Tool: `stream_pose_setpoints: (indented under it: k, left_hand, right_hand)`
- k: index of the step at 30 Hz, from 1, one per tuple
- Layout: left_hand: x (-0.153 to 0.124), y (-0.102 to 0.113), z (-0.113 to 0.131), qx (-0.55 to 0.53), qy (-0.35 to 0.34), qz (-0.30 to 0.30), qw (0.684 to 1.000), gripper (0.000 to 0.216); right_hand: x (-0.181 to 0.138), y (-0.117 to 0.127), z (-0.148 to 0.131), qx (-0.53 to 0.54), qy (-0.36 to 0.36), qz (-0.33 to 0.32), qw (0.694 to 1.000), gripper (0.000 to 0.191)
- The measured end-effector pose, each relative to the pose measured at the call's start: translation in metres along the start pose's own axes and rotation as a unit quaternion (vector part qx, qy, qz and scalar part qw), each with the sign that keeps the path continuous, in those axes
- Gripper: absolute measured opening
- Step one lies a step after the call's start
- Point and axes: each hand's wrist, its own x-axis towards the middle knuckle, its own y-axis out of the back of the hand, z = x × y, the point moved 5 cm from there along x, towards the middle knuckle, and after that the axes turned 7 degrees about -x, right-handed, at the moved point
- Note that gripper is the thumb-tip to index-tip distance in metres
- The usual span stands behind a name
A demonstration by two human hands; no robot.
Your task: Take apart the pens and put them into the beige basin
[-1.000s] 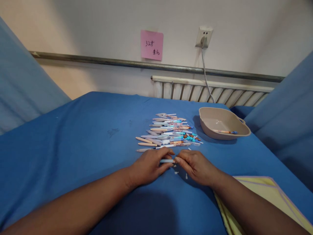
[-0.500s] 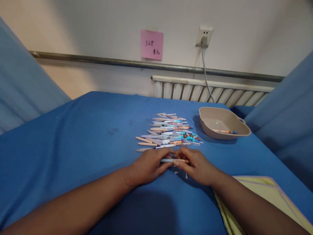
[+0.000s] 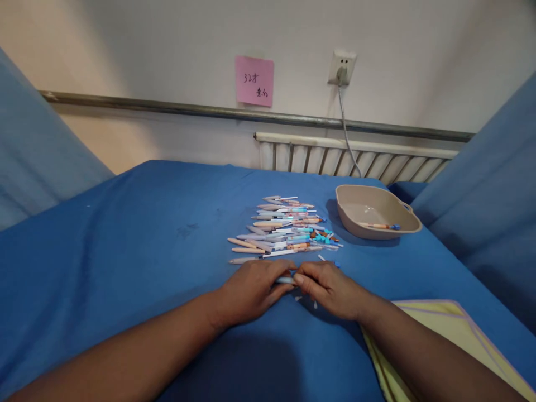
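Observation:
My left hand [image 3: 257, 285] is closed around a light blue pen barrel [image 3: 286, 280], held low over the blue cloth. At the barrel's right end, the fingertips of my right hand [image 3: 324, 285] are pinched together, hiding what is between them. Just beyond both hands lie many pen parts in rough rows: pale barrels [image 3: 247, 250], white refills [image 3: 278, 253] and printed barrel pieces, with small turquoise pieces [image 3: 320, 238] at their right. A blue piece [image 3: 336, 264] shows behind my right hand. Two tiny white bits [image 3: 315, 305] lie below my fingers.
A beige basin [image 3: 377, 231] at the back right holds an orange pen [image 3: 379, 225] with a blue end. Folded yellow cloth [image 3: 435, 324] lies under my right forearm. Behind the blue-covered table [image 3: 125, 240] are a radiator [image 3: 310, 153], a metal pipe [image 3: 188, 106] and a plugged-in socket [image 3: 342, 67].
My right hand has closed in on the barrel's right end, covering the orange-brown part that showed before. A blue piece and a white stick now show behind it. The view has shifted slightly.

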Motion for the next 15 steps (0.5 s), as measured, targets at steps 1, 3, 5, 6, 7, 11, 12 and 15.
stream_pose_setpoints:
  k: [1,3,5,6,7,11,12,15]
  left_hand:
    - [0.000,0.000,-0.001,-0.003,0.005,-0.004,1.000,0.029]
    - [0.001,0.002,-0.003,-0.015,0.016,-0.005,1.000,0.028]
    - [0.002,0.006,-0.005,-0.038,0.028,0.008,0.999,0.028]
    - [0.003,0.008,-0.006,-0.057,0.035,0.018,0.998,0.028]
    - [0.004,0.009,-0.008,-0.082,0.044,0.025,0.995,0.028]
    - [0.009,0.009,-0.016,-0.234,0.107,0.036,0.966,0.029]
    - [0.009,0.008,-0.018,-0.270,0.124,0.043,0.954,0.028]
    - [0.011,0.005,-0.025,-0.351,0.161,0.073,0.919,0.027]
  right_hand:
    - [0.000,0.002,0.000,-0.006,0.006,0.003,1.000,0.032]
    - [0.001,0.013,0.007,-0.019,0.001,0.042,0.999,0.035]
    - [-0.001,0.031,0.023,-0.030,-0.042,0.125,0.991,0.036]
    - [-0.003,0.042,0.034,-0.034,-0.077,0.166,0.983,0.035]
    - [-0.006,0.051,0.045,-0.038,-0.111,0.195,0.974,0.031]
    - [-0.014,0.065,0.072,-0.107,-0.173,0.138,0.969,0.018]
    - [-0.015,0.064,0.074,-0.123,-0.171,0.099,0.973,0.015]
    - [-0.017,0.057,0.070,-0.153,-0.149,0.027,0.976,0.011]
